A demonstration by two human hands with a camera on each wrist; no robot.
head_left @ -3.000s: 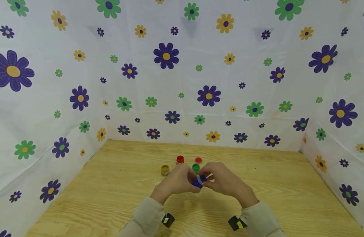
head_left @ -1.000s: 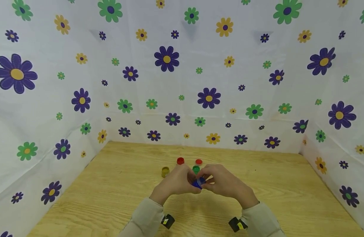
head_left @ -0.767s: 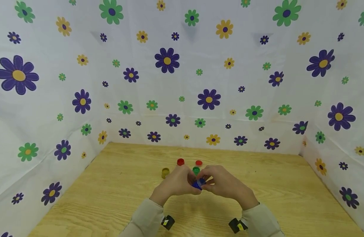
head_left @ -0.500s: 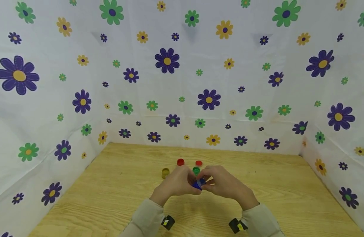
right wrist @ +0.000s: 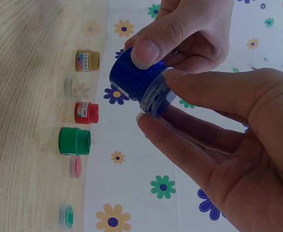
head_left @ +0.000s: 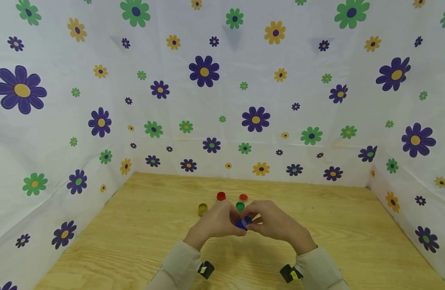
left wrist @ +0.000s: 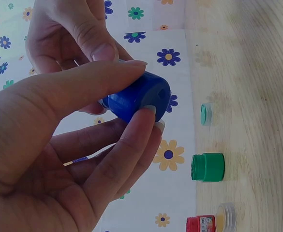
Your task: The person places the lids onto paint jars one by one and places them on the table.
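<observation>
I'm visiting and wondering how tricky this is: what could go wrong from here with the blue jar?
The blue jar is tilted in the left hand, so if its lid comes off suddenly, any contents might spill. The right hand pinches the lid with its fingertips, which could slip. The open green jar appears just beyond both hands, so a sudden jerk might knock it over.

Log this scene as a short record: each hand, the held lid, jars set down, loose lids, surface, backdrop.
Left hand: grips blue jar
Right hand: pinches clear-rimmed lid
Held lid: at the jar's mouth; tightness unclear
Standing jars: yellow jar, red jar, green jar
Loose lids: red lid, green lid, yellowish lid
Surface: wooden table
Backdrop: white flowered cloth
</observation>
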